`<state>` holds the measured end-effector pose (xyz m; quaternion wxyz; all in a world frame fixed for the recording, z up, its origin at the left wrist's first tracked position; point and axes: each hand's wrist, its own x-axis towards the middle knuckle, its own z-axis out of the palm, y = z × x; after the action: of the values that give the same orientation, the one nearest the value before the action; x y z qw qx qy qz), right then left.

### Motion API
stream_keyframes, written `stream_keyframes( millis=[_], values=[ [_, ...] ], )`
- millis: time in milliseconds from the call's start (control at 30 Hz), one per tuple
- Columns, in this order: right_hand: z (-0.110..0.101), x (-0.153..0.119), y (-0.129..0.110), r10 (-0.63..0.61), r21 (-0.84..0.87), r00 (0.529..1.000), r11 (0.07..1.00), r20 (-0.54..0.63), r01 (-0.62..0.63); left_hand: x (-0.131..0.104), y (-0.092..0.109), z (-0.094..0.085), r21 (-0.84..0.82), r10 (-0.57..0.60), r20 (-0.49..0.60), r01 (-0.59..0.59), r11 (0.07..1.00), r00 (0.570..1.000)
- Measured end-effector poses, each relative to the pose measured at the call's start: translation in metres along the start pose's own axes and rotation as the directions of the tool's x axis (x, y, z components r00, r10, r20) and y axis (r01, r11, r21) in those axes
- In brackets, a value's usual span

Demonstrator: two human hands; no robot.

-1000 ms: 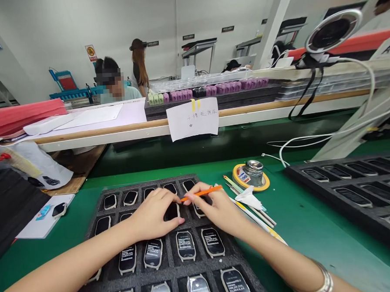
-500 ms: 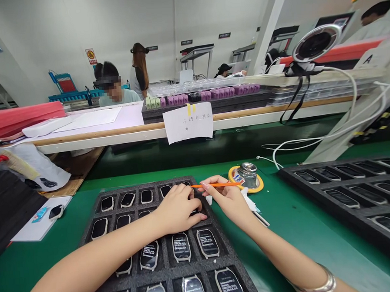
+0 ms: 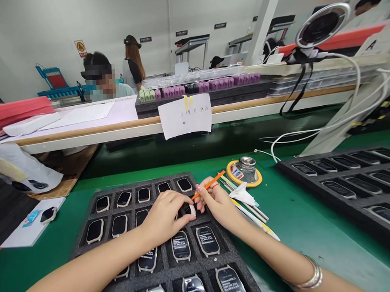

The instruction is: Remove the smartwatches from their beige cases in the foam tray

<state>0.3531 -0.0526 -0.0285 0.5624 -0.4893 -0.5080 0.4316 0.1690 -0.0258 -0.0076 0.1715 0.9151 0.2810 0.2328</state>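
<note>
My left hand [image 3: 172, 212] grips a smartwatch case [image 3: 192, 210] between thumb and fingers, tilted at its slot in the black foam tray [image 3: 194, 266]. In my right hand [image 3: 214, 201] is a thin orange stick [image 3: 216, 178], held like a pen, its lower tip at the edge of that watch. Other strapless watches lie in the tray's slots around my hands, such as one [image 3: 184, 184] just beyond. Several in the nearer rows have screens lit with white text, like this watch [image 3: 207, 240]. My fingers hide part of the held watch.
Right of my hand stand a metal-topped glass bottle [image 3: 248, 171], a crumpled white tissue [image 3: 243, 195] and thin tools. Another watch tray [image 3: 347, 190] lies at right. A shelf edge [image 3: 122, 133] crosses ahead, with a camera [image 3: 322, 25] above. Co-workers are beyond.
My left hand has raised and tilted the watch from its slot. My right hand has come down and left, turning the orange stick from level to slanted, with its tip at the watch.
</note>
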Motion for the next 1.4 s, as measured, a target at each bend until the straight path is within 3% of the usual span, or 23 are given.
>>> stream_keyframes(
  millis=[200, 500, 667, 767, 833, 967, 1167, 1400],
  values=[
    [0.000, -0.002, -0.003, 0.012, -0.034, 1.000, 0.999, 0.018, -0.011, -0.001, 0.000, 0.001, -0.027, -0.047, -0.017, 0.047, 0.999, 0.999],
    [0.000, -0.001, -0.001, 0.000, -0.073, 1.000, 0.997, 0.024, 0.001, -0.001, -0.003, 0.001, -0.001, -0.007, -0.034, 0.007, 1.000, 0.999],
    [-0.001, 0.000, -0.004, -0.008, -0.101, 0.999, 0.995, 0.050, 0.013, -0.002, 0.015, -0.003, 0.041, 0.124, -0.025, -0.123, 0.992, 0.992],
    [-0.002, 0.001, -0.003, -0.011, -0.109, 0.998, 0.994, 0.060, 0.017, -0.006, 0.035, 0.003, 0.086, 0.263, 0.083, -0.270, 0.959, 0.961],
    [-0.003, 0.002, -0.001, -0.012, -0.112, 0.997, 0.994, 0.071, 0.020, -0.010, 0.045, 0.008, 0.128, 0.283, 0.145, -0.302, 0.945, 0.948],
    [-0.008, 0.001, -0.003, -0.018, -0.107, 0.995, 0.994, 0.096, 0.028, -0.018, 0.054, 0.012, 0.149, 0.160, 0.192, -0.190, 0.970, 0.968],
    [-0.015, -0.020, -0.019, -0.063, -0.069, 0.995, 0.995, 0.073, 0.068, -0.036, 0.053, 0.002, -0.026, -0.004, 0.145, 0.008, 1.000, 0.989],
    [-0.012, -0.058, -0.012, -0.049, -0.055, 0.997, 0.997, 0.057, 0.052, -0.040, 0.048, 0.005, -0.122, 0.002, 0.083, 0.008, 0.992, 0.997]
  ],
)
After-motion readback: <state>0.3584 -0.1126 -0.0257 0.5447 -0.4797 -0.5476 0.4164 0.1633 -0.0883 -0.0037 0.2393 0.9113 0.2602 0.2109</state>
